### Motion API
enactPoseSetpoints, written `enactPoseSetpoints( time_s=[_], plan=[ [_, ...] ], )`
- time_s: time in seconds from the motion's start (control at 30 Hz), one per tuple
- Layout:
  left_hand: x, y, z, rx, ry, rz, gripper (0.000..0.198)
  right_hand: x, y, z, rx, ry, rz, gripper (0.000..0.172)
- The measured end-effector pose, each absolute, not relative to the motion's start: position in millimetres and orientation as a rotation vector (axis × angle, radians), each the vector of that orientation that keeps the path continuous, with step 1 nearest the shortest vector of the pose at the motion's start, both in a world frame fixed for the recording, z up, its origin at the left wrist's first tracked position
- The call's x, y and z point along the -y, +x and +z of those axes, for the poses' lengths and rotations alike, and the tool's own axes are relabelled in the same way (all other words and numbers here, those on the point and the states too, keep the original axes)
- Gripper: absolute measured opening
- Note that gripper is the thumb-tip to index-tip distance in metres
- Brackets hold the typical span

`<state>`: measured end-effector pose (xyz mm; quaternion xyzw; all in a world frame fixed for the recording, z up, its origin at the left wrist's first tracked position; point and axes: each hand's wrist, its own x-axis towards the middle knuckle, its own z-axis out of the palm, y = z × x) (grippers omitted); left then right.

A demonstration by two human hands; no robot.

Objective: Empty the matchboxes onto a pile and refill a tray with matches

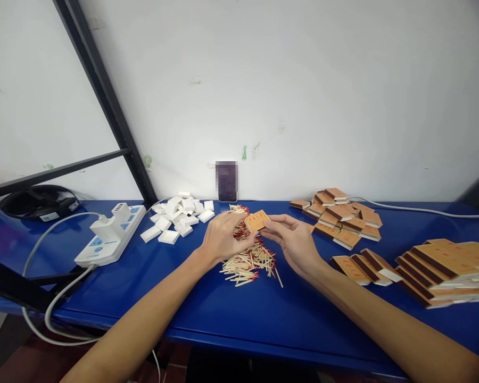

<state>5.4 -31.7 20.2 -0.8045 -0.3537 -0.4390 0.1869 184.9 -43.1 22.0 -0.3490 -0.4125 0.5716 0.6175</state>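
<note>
Between my two hands is a matchbox (257, 221), its orange printed face turned up, held above the pile of matches. My left hand (225, 235) grips its left end with thumb and fingers. At the right end, my right hand (293, 240) pinches it between thumb and fingertips. Below lies a loose heap of red-tipped matches (243, 266), partly hidden by my left hand. White matchbox trays (178, 215) are scattered to the left of the heap. Over on the right sits a pile of orange matchbox sleeves (339, 215).
Stacked matchboxes (447, 271) stand at the right, with a few more matchboxes (353, 268) beside them. A phone (227, 183) leans on the wall. At left are a power strip (112, 239) with cables, a black headset (40, 205) and a black metal frame (104, 90).
</note>
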Motion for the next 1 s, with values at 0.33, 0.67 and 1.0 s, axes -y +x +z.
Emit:
enactPoseSetpoints(
  time_s=[0.33, 0.67, 1.0],
  plan=[
    [31.8, 11.5, 14.6, 1.010, -2.268, -1.263, 0.032, 41.0, 187.8, 23.1, 0.970, -0.807, 1.306, 0.026],
    [30.3, 5.2, 20.1, 1.020, -2.358, -1.200, 0.036, 41.3, 187.4, 24.7, 1.004, -0.794, 1.306, 0.025],
    [26.3, -11.3, 22.7, 1.100, -2.412, -1.056, 0.034, 19.5, 199.9, 11.9, 0.963, -0.947, 1.134, 0.015]
  ],
)
